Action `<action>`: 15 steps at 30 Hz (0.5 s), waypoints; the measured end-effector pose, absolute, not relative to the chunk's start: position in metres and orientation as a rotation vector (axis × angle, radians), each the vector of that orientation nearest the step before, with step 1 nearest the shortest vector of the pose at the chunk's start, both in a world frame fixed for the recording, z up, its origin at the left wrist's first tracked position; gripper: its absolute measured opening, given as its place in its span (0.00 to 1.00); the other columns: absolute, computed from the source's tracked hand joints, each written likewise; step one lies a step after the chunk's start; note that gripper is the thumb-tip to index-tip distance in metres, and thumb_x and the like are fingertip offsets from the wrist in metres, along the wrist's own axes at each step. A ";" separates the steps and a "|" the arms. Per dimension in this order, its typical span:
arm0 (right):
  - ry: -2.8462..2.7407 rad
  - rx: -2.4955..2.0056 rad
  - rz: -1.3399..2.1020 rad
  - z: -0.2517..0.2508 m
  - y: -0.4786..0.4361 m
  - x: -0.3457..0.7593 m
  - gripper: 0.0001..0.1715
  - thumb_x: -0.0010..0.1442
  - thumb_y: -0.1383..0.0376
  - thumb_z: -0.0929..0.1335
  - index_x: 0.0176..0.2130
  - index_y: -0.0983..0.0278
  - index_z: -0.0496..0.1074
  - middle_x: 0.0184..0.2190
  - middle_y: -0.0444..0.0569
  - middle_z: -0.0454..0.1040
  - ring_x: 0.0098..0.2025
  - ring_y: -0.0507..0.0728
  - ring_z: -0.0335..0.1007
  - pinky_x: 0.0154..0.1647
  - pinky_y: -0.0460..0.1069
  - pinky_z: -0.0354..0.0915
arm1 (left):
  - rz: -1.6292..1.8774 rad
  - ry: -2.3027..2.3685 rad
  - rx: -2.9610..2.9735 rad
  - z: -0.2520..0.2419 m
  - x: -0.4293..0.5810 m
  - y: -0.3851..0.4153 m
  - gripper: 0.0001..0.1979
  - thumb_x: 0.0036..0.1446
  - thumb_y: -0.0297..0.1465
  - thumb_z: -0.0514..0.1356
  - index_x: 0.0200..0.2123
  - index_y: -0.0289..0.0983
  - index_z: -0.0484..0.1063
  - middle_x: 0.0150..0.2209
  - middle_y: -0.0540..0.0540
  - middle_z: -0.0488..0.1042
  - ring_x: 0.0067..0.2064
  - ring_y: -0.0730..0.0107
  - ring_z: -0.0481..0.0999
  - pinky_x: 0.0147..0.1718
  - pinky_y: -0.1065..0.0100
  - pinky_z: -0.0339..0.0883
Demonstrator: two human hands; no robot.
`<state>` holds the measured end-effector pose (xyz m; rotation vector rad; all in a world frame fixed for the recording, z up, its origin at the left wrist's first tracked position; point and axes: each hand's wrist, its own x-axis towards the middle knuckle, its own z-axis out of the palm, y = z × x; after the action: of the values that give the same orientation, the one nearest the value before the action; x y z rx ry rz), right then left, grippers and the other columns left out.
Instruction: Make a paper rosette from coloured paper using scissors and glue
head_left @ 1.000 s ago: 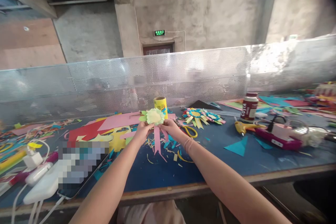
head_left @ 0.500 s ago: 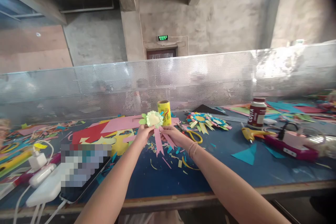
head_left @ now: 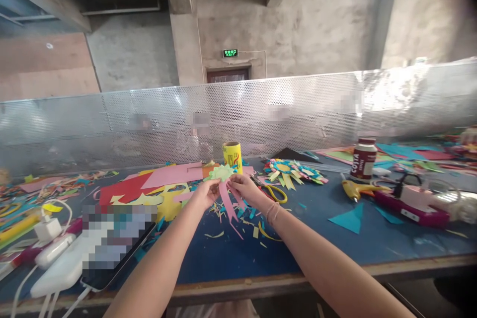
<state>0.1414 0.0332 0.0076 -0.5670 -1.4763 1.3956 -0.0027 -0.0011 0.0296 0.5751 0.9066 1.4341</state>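
Both my hands hold a paper flower with pale green petals and pink ribbon tails hanging down. My left hand pinches its left side and my right hand pinches its right side, fingers closed on the paper. The flower is tipped back, its face turned up and away from me, above the blue table. A yellow roll stands just behind it.
A finished paper rosette, yellow-handled scissors, a glue gun, a brown bottle and a pink device lie to the right. Coloured sheets, a phone and chargers are left. A perforated metal screen stands behind.
The flower has been lowered a little and tilted back, so its face no longer points at me. The pink tails swung to the right.
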 end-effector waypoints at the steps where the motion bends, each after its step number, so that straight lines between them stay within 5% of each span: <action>1: -1.471 -0.551 1.382 0.008 0.032 0.141 0.23 0.37 0.53 0.76 0.27 0.65 0.70 0.23 0.40 0.69 0.25 0.47 0.63 0.30 0.46 0.60 | 1.425 0.915 0.540 0.030 -0.003 -0.001 0.05 0.48 0.17 0.60 0.29 0.31 0.71 0.20 0.47 0.73 0.20 0.75 0.72 0.22 0.76 0.68; 15: -1.566 -0.530 1.354 0.010 0.030 0.146 0.17 0.42 0.58 0.74 0.33 0.63 0.73 0.31 0.45 0.74 0.33 0.51 0.68 0.38 0.48 0.64 | 1.366 0.915 0.404 0.038 -0.007 -0.003 0.06 0.54 0.19 0.55 0.27 0.29 0.70 0.17 0.47 0.70 0.19 0.78 0.70 0.21 0.78 0.65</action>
<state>0.1463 0.0301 0.0098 -0.5297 -1.5659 1.3545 -0.0071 -0.0033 0.0382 0.4044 0.9154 1.3664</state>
